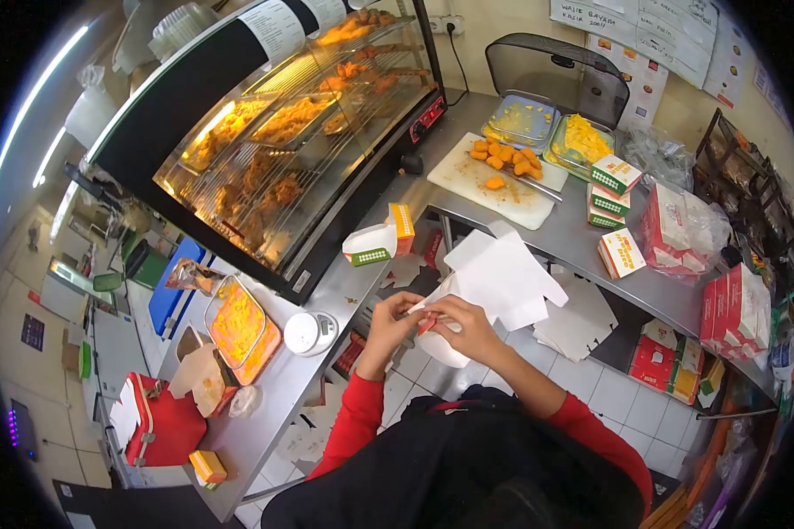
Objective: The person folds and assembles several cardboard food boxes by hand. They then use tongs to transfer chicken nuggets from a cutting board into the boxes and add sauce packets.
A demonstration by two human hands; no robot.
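A partly folded cardboard food box, white on its inner side, is held in front of my body above the floor. My left hand pinches its near left edge. My right hand grips the same near end, close to the left fingers, where a bit of red print shows. The box's broad flaps spread away from me to the upper right. Beyond it, an open printed box sits at the counter's edge. My fingers hide part of the fold.
A heated display case of fried food stands at the left. Nuggets and a knife lie on a white cutting board. Small boxes stand on the right steel table. A scale, orange tray and red case occupy the left counter.
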